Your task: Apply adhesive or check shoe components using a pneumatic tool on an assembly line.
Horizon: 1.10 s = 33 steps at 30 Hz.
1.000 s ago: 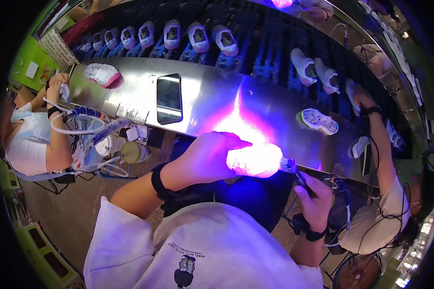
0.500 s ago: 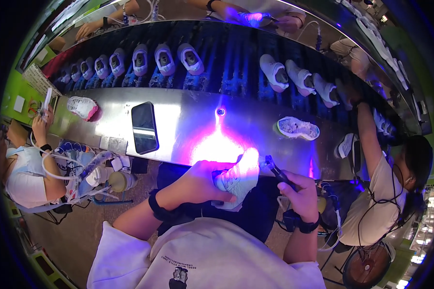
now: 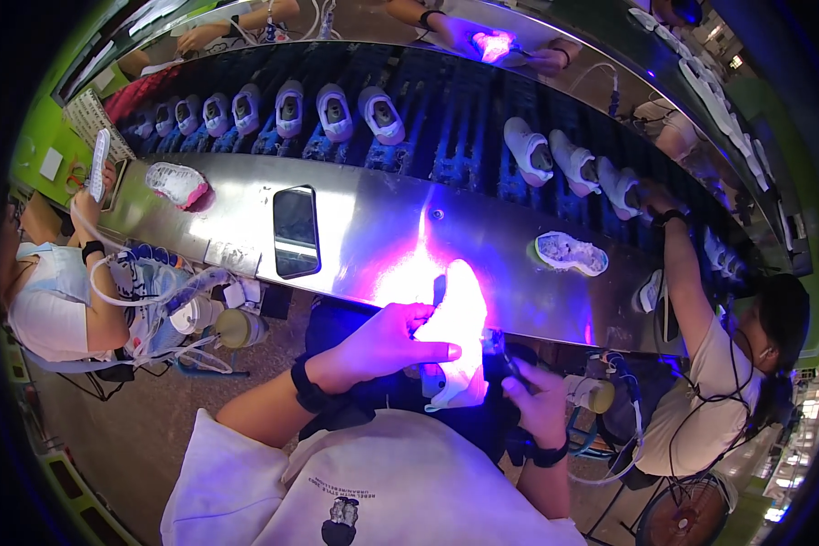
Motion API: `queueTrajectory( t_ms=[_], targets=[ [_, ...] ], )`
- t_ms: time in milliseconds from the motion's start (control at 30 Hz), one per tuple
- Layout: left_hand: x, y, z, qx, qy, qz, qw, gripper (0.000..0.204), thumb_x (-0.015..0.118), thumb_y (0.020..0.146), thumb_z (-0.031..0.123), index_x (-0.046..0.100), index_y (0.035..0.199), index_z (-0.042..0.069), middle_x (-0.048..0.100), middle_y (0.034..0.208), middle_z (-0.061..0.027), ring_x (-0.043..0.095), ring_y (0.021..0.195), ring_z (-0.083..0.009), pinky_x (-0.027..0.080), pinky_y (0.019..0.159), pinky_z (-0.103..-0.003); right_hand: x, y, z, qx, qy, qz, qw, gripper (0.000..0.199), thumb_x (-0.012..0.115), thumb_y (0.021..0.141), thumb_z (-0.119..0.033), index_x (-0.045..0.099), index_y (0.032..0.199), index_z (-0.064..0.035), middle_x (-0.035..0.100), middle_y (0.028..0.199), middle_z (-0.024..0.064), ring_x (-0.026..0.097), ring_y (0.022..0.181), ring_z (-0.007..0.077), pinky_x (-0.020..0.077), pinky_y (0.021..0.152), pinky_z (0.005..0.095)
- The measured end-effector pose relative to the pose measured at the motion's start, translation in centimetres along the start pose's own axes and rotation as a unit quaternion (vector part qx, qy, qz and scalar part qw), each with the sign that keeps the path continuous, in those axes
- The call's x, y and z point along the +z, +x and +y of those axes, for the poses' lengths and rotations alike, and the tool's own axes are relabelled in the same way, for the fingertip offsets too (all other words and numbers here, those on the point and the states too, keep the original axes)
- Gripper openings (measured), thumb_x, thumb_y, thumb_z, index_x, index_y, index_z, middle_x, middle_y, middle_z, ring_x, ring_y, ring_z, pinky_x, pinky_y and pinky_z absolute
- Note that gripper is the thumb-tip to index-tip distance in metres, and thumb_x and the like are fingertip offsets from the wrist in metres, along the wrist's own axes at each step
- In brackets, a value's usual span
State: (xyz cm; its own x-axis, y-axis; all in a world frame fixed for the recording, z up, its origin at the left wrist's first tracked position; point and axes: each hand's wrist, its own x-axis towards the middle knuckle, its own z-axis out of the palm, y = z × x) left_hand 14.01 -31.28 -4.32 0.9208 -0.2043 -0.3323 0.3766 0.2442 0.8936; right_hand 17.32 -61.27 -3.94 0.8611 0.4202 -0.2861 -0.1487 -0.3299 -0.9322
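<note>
At the frame's centre, our left hand (image 3: 382,341) grasps a white shoe (image 3: 453,332) by its side; our right hand (image 3: 530,400) is clenched on what seems a small UV torch (image 3: 495,353). We judge the 1 shoe light, pliable, best held mid-body.

We see a fierce violet-white glare bursting just beyond our left hand's fingers (image 3: 419,318), washing out the shoe (image 3: 455,332) and flaring across the steel bench (image 3: 355,214). Away from our fingers the scene dims. Fisheye bending curves the bench, and the corners fall to black vignette; distant shoes look soft.
</note>
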Motion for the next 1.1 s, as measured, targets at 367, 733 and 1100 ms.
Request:
queueTrajectory(
  t_ms=[367, 733, 1100],
  targets=[
    [2.0, -1.2, 1.3, 0.052, 0.053, 0.009, 0.997, 0.043, 0.082, 0.089, 0.019, 0.066, 0.122, -0.004, 0.073, 0.111, -0.0075, 0.068, 0.101, -0.0131, 0.055, 0.09, -0.031, -1.0, 0.4, -4.5, 0.0, -0.089, 0.024, 0.996, 0.038, 0.075, 0.092, -0.011, 0.07, 0.129, -0.0039, 0.076, 0.105, 0.0077, 0.066, 0.093, 0.0119, 0.0521, 0.086, 0.0292],
    [2.2, 1.0, 2.2, 0.081, 0.101, 0.095, 0.987, 0.046, 0.077, 0.092, 0.021, 0.064, 0.13, -0.002, 0.072, 0.115, -0.0067, 0.065, 0.107, -0.0134, 0.051, 0.097, -0.032, -4.4, -1.0, -2.0, -0.05, -0.138, -0.049, 0.988, 0.035, 0.078, 0.088, -0.008, 0.073, 0.122, -0.0002, 0.074, 0.094, 0.0061, 0.065, 0.085, 0.0111, 0.0506, 0.08, 0.0269],
    [2.8, 1.5, 2.0, -0.081, -0.163, 0.097, 0.979, 0.038, 0.066, 0.102, 0.041, 0.064, 0.111, 0.004, 0.069, 0.096, -0.0018, 0.068, 0.085, -0.008, 0.055, 0.076, -0.026, -4.1, 0.8, -5.8, -0.162, -0.232, 0.048, 0.958, 0.039, 0.079, 0.083, -0.004, 0.074, 0.122, -0.0068, 0.061, 0.077, 0.0104, 0.058, 0.068, 0.0199, 0.0474, 0.067, 0.0303]
  ],
)
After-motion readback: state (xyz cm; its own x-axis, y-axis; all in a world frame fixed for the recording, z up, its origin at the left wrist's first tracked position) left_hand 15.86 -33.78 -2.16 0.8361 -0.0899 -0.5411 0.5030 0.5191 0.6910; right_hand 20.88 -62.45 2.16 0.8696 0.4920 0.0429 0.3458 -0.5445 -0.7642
